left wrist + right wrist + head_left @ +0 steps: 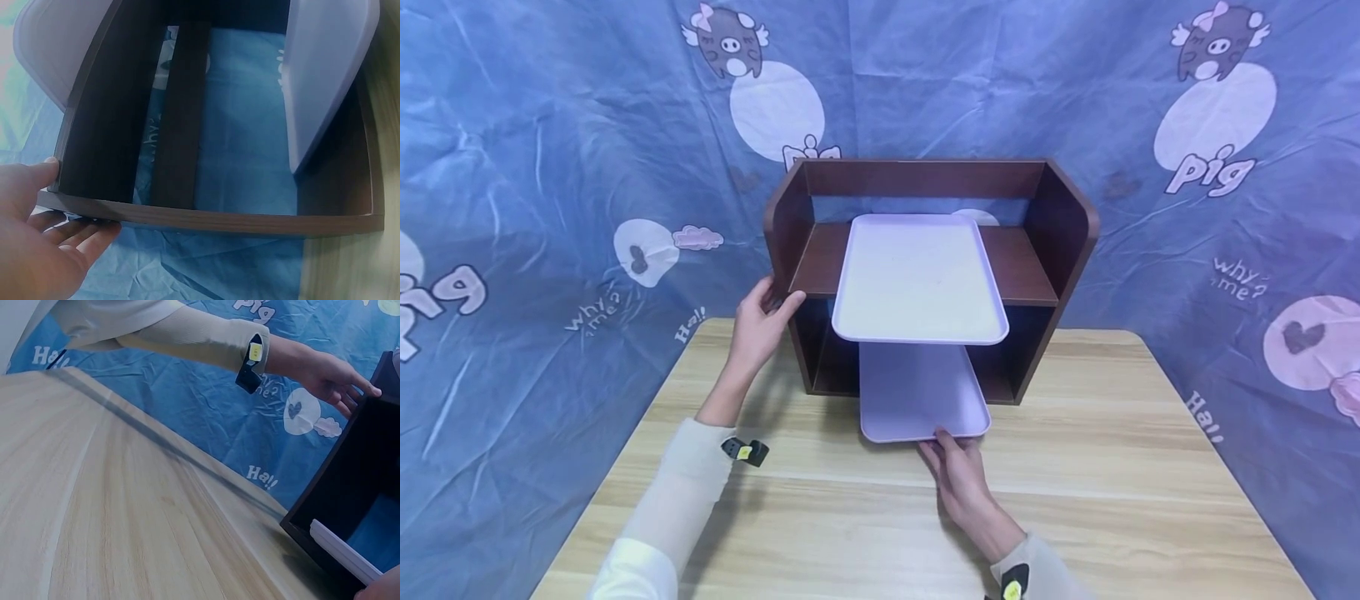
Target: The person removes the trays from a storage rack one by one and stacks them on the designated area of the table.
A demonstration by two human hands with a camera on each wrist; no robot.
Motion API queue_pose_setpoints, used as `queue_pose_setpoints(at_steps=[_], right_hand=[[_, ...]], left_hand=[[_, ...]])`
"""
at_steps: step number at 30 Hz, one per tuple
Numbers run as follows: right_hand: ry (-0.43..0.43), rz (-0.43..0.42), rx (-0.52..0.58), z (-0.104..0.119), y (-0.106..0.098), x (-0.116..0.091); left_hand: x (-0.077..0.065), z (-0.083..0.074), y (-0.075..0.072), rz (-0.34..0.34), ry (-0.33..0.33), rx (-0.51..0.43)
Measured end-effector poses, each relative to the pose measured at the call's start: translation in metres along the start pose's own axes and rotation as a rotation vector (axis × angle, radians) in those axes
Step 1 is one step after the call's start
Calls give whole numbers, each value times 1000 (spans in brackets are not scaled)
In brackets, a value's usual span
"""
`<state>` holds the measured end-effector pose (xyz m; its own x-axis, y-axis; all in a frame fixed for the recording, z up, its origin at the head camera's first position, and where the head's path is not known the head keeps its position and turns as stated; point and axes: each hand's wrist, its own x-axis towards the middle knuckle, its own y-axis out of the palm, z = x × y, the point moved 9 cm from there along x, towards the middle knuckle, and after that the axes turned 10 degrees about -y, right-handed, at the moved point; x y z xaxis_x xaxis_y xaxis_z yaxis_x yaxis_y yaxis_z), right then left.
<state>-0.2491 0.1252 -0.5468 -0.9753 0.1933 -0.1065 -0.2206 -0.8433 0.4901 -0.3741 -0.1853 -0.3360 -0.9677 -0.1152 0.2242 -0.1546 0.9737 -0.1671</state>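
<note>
A dark brown two-level shelf (925, 179) stands on the table. On its middle board lies a pale tray (921, 279), its front part jutting past the board. Below, a second lavender tray (917, 392) sticks out of the lower compartment; its rear is hidden under the upper tray. My right hand (961, 479) pinches this lower tray's front edge, thumb on top and fingers underneath. With my left hand (762, 325) I grip the shelf's left side panel (237, 222), thumb at the front of the middle board and fingers along the outer face.
Light wood-grain table (820, 533) runs in front of the shelf and to both sides. A blue printed cloth (572, 150) hangs behind and along both sides. Each sleeve carries a dark wrist strap (745, 452) with a yellow mark.
</note>
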Motion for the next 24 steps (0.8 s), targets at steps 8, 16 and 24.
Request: queue_pose_setpoints(at_steps=[8,16,24], right_hand=[[-1,-58,69,2,-6,2],[-20,-110,26,4,-13,2],[-33,-178,35,4,-18,1]], left_hand=[[0,1,0,2,2,-10],[0,4,-3,2,0,-4],[1,2,0,2,-4,-19]])
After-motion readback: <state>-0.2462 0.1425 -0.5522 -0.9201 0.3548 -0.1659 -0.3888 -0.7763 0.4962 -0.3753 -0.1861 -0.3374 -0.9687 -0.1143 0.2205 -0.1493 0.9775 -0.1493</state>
